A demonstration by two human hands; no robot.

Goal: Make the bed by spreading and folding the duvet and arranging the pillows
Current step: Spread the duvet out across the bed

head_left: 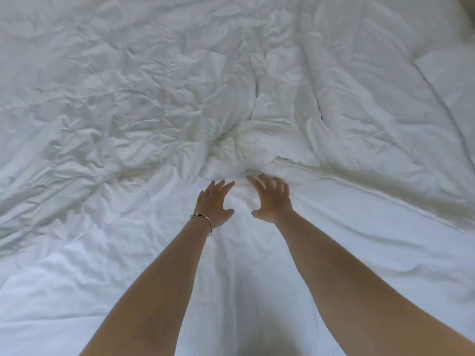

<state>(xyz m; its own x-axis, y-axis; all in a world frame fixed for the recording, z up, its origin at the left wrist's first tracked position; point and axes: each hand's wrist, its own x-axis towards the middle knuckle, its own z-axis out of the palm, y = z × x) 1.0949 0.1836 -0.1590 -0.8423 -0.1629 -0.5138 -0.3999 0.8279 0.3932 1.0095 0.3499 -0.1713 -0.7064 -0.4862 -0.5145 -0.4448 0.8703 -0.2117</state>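
left hand, right hand splayed, seemingly touching duvet

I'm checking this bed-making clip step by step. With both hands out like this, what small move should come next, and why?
Probably close both hands on the bunched edge of the duvet just ahead of the fingers. The left hand and right hand are open, fingers spread, holding nothing, and the duvet lies crumpled in a heap rather than spread.

Soft, even daylight; no furniture visible.
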